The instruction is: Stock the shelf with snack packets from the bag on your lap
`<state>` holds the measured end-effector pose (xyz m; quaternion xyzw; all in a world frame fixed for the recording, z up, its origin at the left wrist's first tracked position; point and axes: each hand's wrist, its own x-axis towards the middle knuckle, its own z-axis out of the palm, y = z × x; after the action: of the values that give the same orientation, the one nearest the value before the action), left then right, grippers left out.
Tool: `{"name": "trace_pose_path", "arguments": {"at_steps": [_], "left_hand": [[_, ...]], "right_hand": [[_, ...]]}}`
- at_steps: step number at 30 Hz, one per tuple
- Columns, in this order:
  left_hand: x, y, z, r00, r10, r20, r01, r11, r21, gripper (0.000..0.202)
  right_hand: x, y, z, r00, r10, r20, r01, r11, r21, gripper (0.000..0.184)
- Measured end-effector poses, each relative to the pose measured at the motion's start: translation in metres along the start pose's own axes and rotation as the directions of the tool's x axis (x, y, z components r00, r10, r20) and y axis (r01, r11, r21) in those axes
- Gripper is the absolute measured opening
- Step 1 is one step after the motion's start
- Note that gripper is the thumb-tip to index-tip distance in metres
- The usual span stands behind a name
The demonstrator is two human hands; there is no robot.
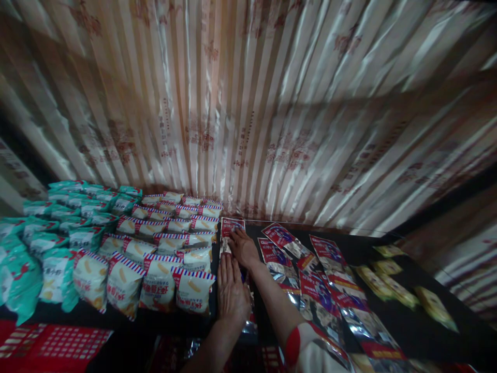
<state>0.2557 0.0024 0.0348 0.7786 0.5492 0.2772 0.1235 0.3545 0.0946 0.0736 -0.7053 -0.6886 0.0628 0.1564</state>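
1. Our left hand [233,290] lies palm down and flat, its straight fingers close together, on the near part of the red packet [229,227]; we see nothing gripped in it.
2. Our right hand [243,248] reaches in from the packet's right, its fingers slightly spread over the upper part; it looks open, though we cannot tell what the fingertips do.
3. The packet lies flat beneath both hands. The step in hand looks like pressing or straightening it; we judge that light, even pressure suits its slick wrapper best, with one hand steadying while the other adjusts.
4. Just left of the packet stand puffy white bags [157,285]; we do well to keep our wrist off them.
5. Right of the packet lie loose red packets [277,261], some overlapping.
6. Farther left are green bags [58,272]; farther right, yellow packs [373,282].
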Motion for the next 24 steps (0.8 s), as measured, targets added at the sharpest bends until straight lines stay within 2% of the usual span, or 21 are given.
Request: {"name": "trace_pose_path", "arguments": {"at_steps": [8, 13, 18, 24], "left_hand": [[0.000, -0.001, 0.000, 1.000, 0.024, -0.018, -0.024, 1.000, -0.019, 0.064], [0.001, 0.000, 0.002, 1.000, 0.010, 0.007, -0.010, 1.000, -0.007, 0.061], [0.001, -0.001, 0.002, 0.999, 0.002, 0.054, -0.002, 1.000, -0.003, 0.061], [0.001, -0.002, 0.001, 1.000, 0.026, 0.007, -0.026, 1.000, -0.017, 0.061]], "right_hand": [[0.012, 0.008, 0.009, 0.999, -0.015, -0.028, 0.016, 1.000, 0.021, 0.039], [0.014, 0.008, 0.013, 1.000, 0.000, -0.015, 0.001, 0.998, 0.056, 0.039], [0.017, 0.004, 0.009, 0.996, 0.079, 0.046, -0.082, 0.995, 0.062, 0.039], [0.023, 0.002, 0.005, 0.996, 0.030, 0.083, -0.038, 0.995, 0.093, 0.040]]}}
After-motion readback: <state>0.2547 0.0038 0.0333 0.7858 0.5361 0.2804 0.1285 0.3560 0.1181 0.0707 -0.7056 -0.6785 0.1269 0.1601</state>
